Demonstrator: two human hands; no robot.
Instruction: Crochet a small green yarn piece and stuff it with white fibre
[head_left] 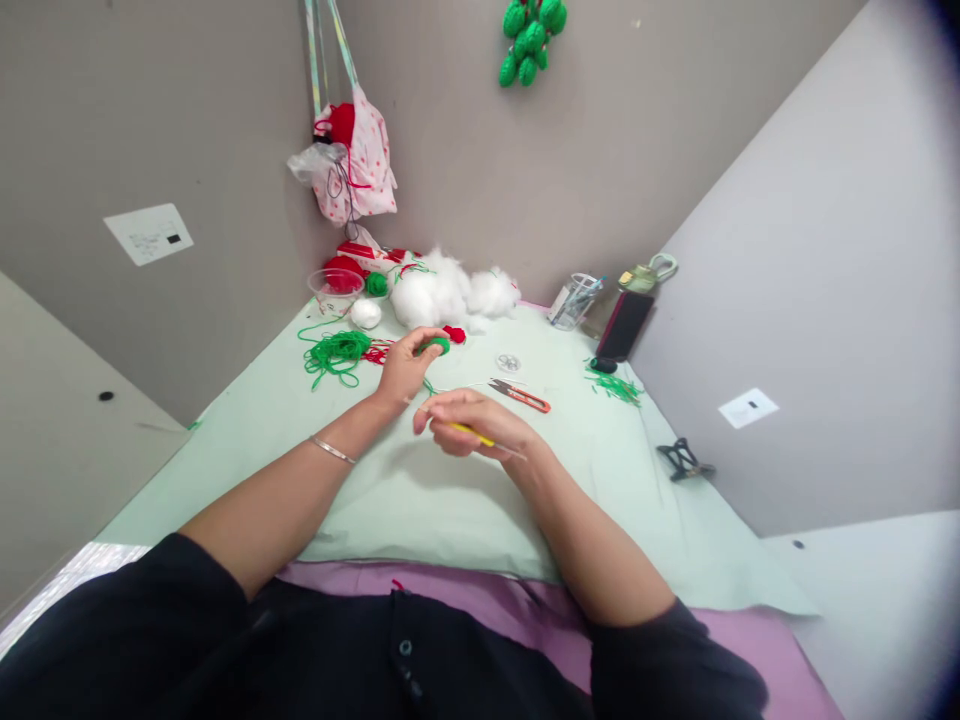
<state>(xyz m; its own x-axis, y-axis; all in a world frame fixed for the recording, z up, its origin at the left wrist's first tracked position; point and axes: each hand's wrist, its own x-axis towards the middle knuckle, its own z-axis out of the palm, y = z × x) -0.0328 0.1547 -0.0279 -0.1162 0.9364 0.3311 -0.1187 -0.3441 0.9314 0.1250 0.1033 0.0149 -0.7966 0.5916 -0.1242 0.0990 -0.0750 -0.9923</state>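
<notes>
My left hand [411,362] is closed around a small green crochet piece [437,345], most of it hidden by the fingers. A strand of green yarn [428,386] hangs down from it toward my right hand [472,420]. That hand is closed on a crochet hook [474,433] with a yellow grip, its metal shaft pointing back past the wrist. The two hands are close together but apart over the pale green cloth [420,500]. Just beyond my right hand lie orange-handled thread snips [525,397].
Tangled green yarn [335,358] lies left of my hands. White stuffing [439,290] is heaped at the back. On the right are a plastic cup [576,302], a phone [626,325] leaning on a bottle, green yarn scraps [616,386] and a black stand [684,460].
</notes>
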